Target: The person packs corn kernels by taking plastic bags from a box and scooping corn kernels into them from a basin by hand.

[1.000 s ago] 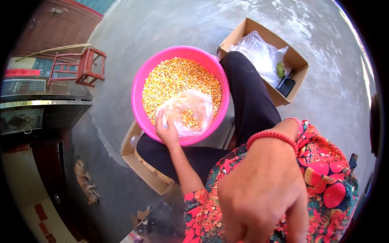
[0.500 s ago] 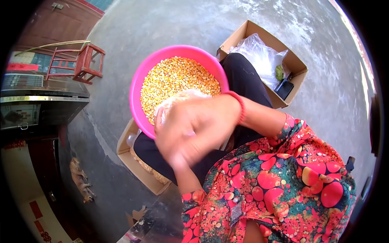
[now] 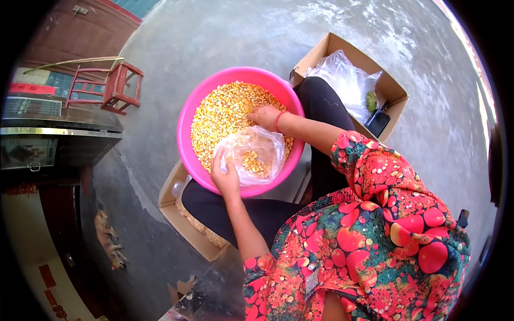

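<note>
touching corn, right hand lies palm-down; left hand holds bag.

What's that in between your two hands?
A see-through plastic bag with some yellow corn kernels in it. The head view shows it between the left hand and the right hand.

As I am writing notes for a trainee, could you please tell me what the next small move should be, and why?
Probably the right hand should scoop up some corn kernels and tip them into the plastic bag: its fingertips are down among the loose kernels, while the left hand holds the bag, which shows only a small heap inside.
</note>
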### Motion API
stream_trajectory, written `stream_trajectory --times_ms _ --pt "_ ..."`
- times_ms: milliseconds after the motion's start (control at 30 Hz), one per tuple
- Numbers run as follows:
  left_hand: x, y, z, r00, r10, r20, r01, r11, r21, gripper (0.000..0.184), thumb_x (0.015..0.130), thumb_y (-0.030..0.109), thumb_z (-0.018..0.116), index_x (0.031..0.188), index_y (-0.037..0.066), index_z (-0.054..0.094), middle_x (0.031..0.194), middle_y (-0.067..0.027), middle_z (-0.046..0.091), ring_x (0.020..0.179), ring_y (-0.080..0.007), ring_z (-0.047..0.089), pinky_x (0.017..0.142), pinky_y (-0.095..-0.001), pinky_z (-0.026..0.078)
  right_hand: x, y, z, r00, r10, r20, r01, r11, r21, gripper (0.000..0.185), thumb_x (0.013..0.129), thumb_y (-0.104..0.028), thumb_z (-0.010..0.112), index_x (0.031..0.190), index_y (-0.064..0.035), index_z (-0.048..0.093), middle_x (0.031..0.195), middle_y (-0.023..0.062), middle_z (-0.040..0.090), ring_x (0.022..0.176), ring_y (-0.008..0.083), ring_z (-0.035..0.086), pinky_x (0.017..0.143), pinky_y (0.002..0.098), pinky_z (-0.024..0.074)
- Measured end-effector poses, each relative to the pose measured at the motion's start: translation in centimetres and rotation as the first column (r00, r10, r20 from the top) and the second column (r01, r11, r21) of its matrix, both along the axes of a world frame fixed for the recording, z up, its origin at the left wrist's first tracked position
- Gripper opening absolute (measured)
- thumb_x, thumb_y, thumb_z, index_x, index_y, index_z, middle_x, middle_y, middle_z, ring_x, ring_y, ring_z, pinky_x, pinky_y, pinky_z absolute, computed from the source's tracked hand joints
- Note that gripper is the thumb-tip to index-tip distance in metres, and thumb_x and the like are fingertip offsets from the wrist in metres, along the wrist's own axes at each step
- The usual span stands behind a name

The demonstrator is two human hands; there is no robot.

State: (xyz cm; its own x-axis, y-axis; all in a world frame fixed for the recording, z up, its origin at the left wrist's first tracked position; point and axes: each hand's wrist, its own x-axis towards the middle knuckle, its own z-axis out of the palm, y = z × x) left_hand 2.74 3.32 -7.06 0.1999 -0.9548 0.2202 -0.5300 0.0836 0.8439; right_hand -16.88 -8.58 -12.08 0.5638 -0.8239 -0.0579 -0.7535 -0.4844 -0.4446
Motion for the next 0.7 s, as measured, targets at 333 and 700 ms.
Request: stream_trajectory --times_ms 333,700 --pt "0.3 0.1 -0.5 1.000 0.000 -0.001 0.000 1.000 -0.026 0.037 0.071 -0.004 0.048 0.106 -0.004 0.060 0.105 -0.0164 0.061 0.101 -0.0277 0.058 0.091 -0.0353 0.042 -1.2 -2.4 1.3 0.533 -0.726 0.433 0.089 0.558 0.825 0.022 0.085 -0.024 0.048 0.089 -0.0093 0.064 0.060 0.0050 0.053 0.047 0.0155 0.048 0.041 0.0317 0.0388" --pt "0.0 0.0 -0.4 0.999 -0.052 0.011 0.051 0.998 0.030 0.038 0.069 -0.005 0.048 0.105 -0.004 0.060 0.104 -0.0171 0.062 0.101 -0.0269 0.058 0.091 -0.0346 0.042 1.9 1.5 8.4 0.361 -0.640 0.679 -0.433 0.530 0.729 0.015 0.086 -0.023 0.048 0.078 -0.0122 0.055 0.056 -0.0046 0.043 0.041 0.0035 0.028 0.037 0.0210 0.0195"
